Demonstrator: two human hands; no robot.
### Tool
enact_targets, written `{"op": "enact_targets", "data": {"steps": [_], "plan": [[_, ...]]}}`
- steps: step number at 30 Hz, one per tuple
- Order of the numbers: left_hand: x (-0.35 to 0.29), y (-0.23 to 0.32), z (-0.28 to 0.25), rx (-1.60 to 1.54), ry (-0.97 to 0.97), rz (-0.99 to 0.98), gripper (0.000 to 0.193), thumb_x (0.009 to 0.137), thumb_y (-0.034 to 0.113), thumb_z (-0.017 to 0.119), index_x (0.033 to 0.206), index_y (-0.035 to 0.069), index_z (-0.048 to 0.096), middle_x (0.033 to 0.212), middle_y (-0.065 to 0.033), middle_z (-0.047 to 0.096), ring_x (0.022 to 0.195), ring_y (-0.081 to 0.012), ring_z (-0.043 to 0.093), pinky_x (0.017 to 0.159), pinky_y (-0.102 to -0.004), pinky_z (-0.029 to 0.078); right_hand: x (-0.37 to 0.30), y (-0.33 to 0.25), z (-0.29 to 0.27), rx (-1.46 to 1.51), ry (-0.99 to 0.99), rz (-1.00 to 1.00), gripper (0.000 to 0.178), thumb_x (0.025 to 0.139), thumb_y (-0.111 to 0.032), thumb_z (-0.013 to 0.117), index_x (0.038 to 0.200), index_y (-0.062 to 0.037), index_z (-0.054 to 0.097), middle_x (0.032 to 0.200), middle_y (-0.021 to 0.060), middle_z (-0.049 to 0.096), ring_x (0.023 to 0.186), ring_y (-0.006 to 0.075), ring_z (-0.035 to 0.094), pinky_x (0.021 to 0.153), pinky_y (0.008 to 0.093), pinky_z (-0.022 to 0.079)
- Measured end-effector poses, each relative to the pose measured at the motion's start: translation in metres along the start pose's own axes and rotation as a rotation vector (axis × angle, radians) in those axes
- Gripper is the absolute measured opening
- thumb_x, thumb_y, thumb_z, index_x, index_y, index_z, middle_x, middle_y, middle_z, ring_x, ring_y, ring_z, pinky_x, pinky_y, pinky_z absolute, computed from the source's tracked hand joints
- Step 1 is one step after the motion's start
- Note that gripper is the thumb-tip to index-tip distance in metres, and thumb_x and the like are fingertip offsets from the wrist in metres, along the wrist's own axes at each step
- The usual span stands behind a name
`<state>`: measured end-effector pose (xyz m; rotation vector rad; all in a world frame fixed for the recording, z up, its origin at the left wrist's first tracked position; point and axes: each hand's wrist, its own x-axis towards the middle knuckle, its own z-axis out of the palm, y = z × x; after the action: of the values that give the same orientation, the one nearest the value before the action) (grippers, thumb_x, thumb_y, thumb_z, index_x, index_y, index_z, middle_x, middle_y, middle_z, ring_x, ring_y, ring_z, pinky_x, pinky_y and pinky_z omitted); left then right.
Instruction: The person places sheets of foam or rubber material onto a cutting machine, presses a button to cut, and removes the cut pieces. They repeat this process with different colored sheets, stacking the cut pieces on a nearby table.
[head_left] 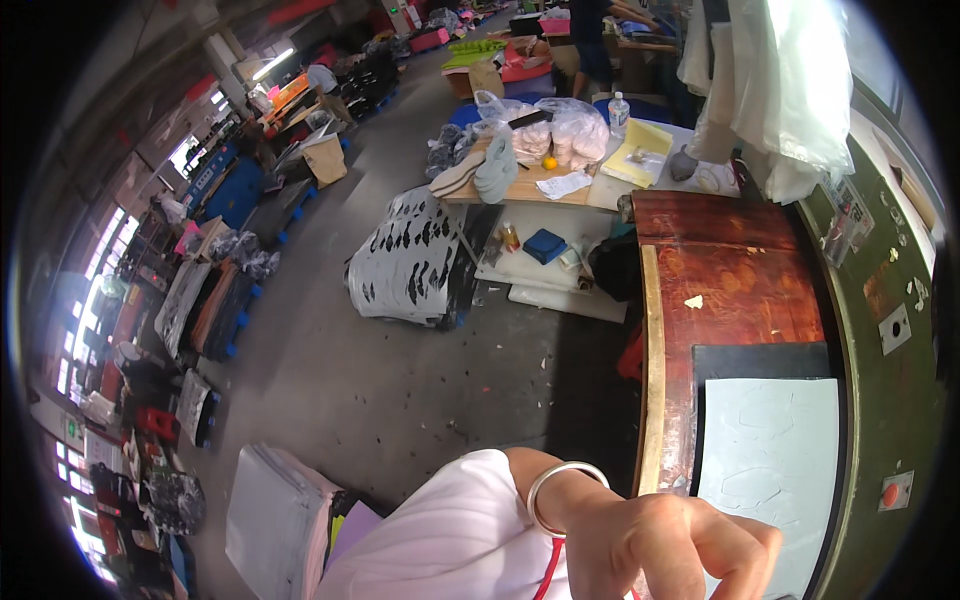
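My left hand (670, 550) comes in at the lower edge, with a pale sleeve, a silver bangle (541, 500) and a red cord (549, 568) at the wrist. Its fingers curl downward, and the fingertips are partly cut off, so anything in them is hidden. The hand overlaps the near left corner of a pale blue sheet (775, 440) bearing faint outlined shapes; whether it touches the sheet I cannot tell. Under the sheet is a black board (745, 360), resting on a reddish-brown worktable (735, 290). My right hand does not show.
A green machine panel (890, 390) with a red button (891, 494) borders the worktable on the right. Beyond stands a table with bagged pink pieces (580, 130) and a bottle (618, 112). A wrapped stack (415, 260) sits on the floor; another stack (270, 510) lies at near left.
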<state>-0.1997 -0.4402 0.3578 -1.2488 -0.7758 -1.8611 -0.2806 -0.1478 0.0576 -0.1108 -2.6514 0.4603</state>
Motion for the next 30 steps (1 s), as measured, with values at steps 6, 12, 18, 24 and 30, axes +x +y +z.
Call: {"op": "enact_targets", "data": {"steps": [6, 12, 18, 24, 30], "plan": [[-0.001, -0.015, 0.005, -0.065, 0.001, -0.061, 0.013, 0.078, 0.014, 0.077, 0.081, 0.002, 0.071, 0.086, -0.0082, 0.058, 0.082, -0.0230, 0.055, 0.070, -0.0336, 0.049, -0.003, -0.008, 0.003, 0.035, -0.025, 0.028, 0.057, 0.071, -0.023, 0.074, 0.119, 0.0012, 0.055, 0.118, 0.0241, 0.051, 0.108, 0.0409, 0.049, 0.093, 0.0483, 0.039], [0.007, -0.030, -0.014, -0.095, -0.094, -0.013, 0.013, 0.079, 0.015, 0.077, 0.081, 0.004, 0.071, 0.083, -0.0062, 0.056, 0.079, -0.0219, 0.053, 0.067, -0.0332, 0.047, -0.007, -0.023, 0.005, 0.039, -0.044, 0.061, 0.055, 0.073, -0.020, 0.073, 0.120, 0.0006, 0.055, 0.122, 0.0239, 0.049, 0.111, 0.0406, 0.047, 0.096, 0.0480, 0.037], [0.015, -0.029, -0.059, -0.197, -0.111, -0.053, 0.012, 0.079, 0.015, 0.077, 0.081, 0.005, 0.072, 0.082, -0.0055, 0.061, 0.079, -0.0209, 0.056, 0.067, -0.0311, 0.047, -0.010, -0.052, 0.008, 0.029, -0.042, 0.067, 0.053, 0.074, -0.016, 0.072, 0.121, -0.0001, 0.055, 0.125, 0.0238, 0.047, 0.115, 0.0404, 0.045, 0.098, 0.0477, 0.036], [0.023, -0.013, -0.148, -0.358, -0.089, -0.062, 0.014, 0.080, 0.016, 0.076, 0.085, 0.004, 0.070, 0.082, -0.0056, 0.063, 0.079, -0.0216, 0.056, 0.069, -0.0318, 0.046, -0.007, -0.133, 0.025, -0.001, 0.000, 0.102, 0.051, 0.075, -0.013, 0.070, 0.122, -0.0007, 0.055, 0.129, 0.0236, 0.045, 0.119, 0.0401, 0.043, 0.100, 0.0474, 0.034], [0.045, 0.054, -0.258, -0.333, -0.073, -0.092, 0.010, 0.081, 0.014, 0.072, 0.082, 0.006, 0.067, 0.081, -0.0043, 0.062, 0.079, -0.0218, 0.057, 0.071, -0.0327, 0.046, 0.004, -0.278, 0.058, 0.069, -0.082, -0.030, 0.049, 0.076, -0.009, 0.069, 0.123, -0.0014, 0.054, 0.133, 0.0234, 0.043, 0.122, 0.0399, 0.041, 0.103, 0.0470, 0.032]]}}
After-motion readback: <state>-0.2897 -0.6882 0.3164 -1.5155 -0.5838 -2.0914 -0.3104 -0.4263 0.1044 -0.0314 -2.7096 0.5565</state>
